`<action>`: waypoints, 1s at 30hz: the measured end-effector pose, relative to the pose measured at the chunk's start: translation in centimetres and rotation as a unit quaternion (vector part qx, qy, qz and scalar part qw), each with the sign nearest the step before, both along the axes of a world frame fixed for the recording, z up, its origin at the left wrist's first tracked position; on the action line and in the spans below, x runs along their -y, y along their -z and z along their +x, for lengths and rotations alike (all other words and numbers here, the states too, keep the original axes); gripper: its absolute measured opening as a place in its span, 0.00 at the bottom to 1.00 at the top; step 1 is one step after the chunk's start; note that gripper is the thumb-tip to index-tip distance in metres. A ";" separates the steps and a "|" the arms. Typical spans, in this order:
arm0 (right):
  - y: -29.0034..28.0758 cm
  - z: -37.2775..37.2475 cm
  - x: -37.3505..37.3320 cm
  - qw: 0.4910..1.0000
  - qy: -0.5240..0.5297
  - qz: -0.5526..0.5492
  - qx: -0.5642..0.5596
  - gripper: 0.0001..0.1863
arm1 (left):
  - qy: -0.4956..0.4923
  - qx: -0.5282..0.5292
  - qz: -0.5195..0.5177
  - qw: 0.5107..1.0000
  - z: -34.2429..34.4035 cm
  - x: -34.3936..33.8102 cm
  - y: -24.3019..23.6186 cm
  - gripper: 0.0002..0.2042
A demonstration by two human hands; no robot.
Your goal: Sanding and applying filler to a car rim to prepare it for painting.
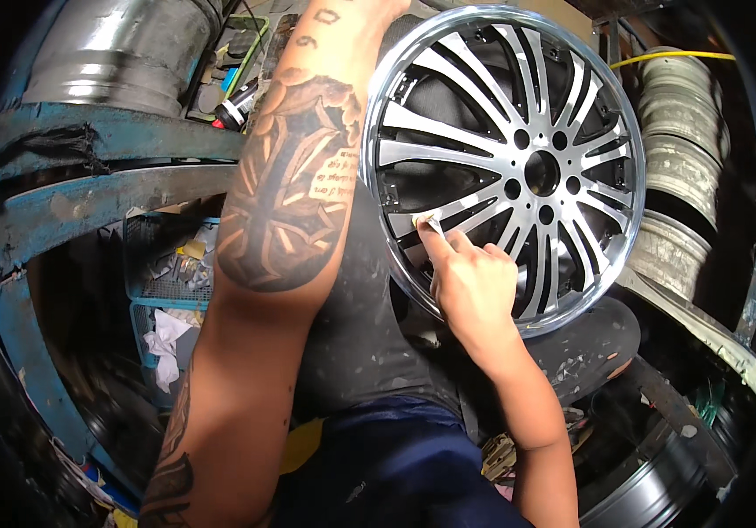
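A silver and black multi-spoke alloy wheel rim [541, 173] rests tilted against my legs. My right hand [477, 277] is at its lower left, index finger stretched along a spoke. A small pale folded scrap [431, 223], perhaps sandpaper or cloth, is held at that fingertip and presses on the spoke's outer end. The other right fingers are curled in. My left forearm reaches up past the rim's left side; only a bit of my left hand [389, 7] shows at the top edge, beside the rim, with its fingers out of view.
Stacked bare wheels [679, 150] stand on the right, with a yellow hose [673, 55] above. A large metal wheel barrel [118, 53] sits on a blue metal frame [114, 207] at left. Below are blue baskets [162, 286] of small items and a white rag [167, 348].
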State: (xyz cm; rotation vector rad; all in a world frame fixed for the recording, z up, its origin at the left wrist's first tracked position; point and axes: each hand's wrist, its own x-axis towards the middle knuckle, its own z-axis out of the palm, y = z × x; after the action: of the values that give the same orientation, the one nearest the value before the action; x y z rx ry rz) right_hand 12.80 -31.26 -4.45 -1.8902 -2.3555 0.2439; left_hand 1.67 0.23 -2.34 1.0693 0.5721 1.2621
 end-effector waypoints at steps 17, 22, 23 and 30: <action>-0.5 0.2 0.7 1.000 -0.005 -0.023 0.019 0.27 | 0.013 -0.006 0.050 0.999 0.0 0.1 0.3 0.10; 0.1 0.3 0.9 1.000 -0.007 -0.011 0.014 0.29 | 0.016 -0.026 0.026 0.999 0.0 0.2 0.1 0.10; 0.0 0.2 0.5 1.000 -0.008 -0.011 0.013 0.29 | 0.021 -0.023 0.055 0.998 0.0 0.3 0.2 0.10; 0.0 0.6 0.5 1.000 -0.001 0.009 0.001 0.29 | 0.019 0.002 0.029 0.999 0.1 0.2 -0.1 0.10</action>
State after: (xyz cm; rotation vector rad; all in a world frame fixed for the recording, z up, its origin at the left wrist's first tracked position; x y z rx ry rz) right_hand 13.42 -31.78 -4.46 -1.8818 -2.3515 0.2203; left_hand 1.74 0.06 -2.24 1.1198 0.5137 1.2544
